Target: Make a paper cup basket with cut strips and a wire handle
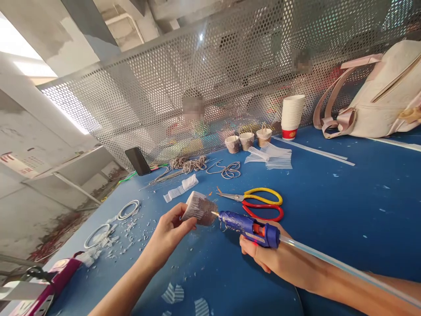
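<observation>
Head view | left hand (167,235) grips wrapped paper cup (199,208) above blue table (345,206) | right hand (272,256) clasps glue gun (248,228), nozzle seemingly touching cup | three small cups (247,140) behind, contents unclear

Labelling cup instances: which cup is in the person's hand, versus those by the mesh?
The wrapped cup on its side in the left hand, touching the glue gun nozzle. The three handled cups stand upright by the mesh.

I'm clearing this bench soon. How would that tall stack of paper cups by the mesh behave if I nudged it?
The stack of paper cups looks light for its size, so it probably slides easily. Tall and narrow, it may well tip if pushed high. Being thin paper, it likely crushes under a hard squeeze.
</observation>
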Motion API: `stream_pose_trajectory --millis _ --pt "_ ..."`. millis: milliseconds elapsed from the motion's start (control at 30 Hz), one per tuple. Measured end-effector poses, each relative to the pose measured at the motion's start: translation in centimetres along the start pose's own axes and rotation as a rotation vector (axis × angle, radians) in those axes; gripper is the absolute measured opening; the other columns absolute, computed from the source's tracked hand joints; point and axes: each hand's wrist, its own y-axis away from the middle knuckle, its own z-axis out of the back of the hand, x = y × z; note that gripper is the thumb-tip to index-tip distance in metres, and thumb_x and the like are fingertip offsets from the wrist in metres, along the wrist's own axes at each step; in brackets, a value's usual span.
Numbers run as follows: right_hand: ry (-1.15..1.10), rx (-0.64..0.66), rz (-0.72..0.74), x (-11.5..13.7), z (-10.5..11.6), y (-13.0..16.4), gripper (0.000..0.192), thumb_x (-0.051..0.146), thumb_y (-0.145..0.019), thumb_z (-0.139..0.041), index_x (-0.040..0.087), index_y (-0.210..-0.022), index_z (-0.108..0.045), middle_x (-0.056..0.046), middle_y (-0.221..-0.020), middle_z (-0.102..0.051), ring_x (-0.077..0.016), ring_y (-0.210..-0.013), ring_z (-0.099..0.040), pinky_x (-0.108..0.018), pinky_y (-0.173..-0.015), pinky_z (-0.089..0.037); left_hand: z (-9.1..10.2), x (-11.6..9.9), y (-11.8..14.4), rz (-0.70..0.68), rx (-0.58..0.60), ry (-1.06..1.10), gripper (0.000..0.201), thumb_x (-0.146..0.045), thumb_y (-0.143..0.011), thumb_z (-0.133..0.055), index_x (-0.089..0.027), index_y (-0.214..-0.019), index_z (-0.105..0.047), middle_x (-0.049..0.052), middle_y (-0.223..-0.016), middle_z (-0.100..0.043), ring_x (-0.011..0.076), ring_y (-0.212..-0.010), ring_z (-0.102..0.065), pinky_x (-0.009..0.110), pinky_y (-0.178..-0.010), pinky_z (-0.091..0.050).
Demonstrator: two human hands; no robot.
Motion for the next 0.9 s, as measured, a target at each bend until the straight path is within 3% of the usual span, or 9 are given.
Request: stream_pose_trajectory --millis 200,400,900 --pt "-0.023 0.085 -0.045 0.21 0.09 0.17 0.03 0.045 -0.082 -0.049 0.019 -0.068 -0.051 0.008 -0.042 -0.038 -0.009 -0.044 -0.037 -0.022 -0.049 -0.033 -0.12 -0.43 0.21 -0.064 0.047 0.074 0.028 -0.041 -0.086 -0.051 -0.018 -0.076 -0.065 0.003 -0.073 -0.064 0.0176 -0.069 -0.057 0.031 -0.067 -0.048" --pt "-0.078 0.089 -0.037 -0.27 0.03 -0.1 0.031 0.046 -0.08 -0.05 0.019 -0.065 -0.048 0.008 -0.041 -0.036 -0.0082 -0.042 -0.036 -0.023 -0.049 -0.033 -0.26 -0.54 0.46 -0.098 0.113 0.072 0.027 -0.038 -0.088 -0.05 -0.018 -0.081 -0.066 0.003 -0.075 -0.062 0.0174 -0.071 -0.055 0.03 -0.068 -0.046" --pt "-0.095 0.128 -0.05 0.33 -0.23 -0.09 0.026 0.042 -0.075 -0.053 0.02 -0.062 -0.044 0.009 -0.039 -0.037 -0.0076 -0.04 -0.036 -0.023 -0.047 -0.033 -0.41 -0.29 0.6 -0.128 0.121 -0.01 0.028 -0.042 -0.087 -0.049 -0.019 -0.088 -0.066 0.003 -0.082 -0.062 0.0203 -0.082 -0.056 0.029 -0.072 -0.044"
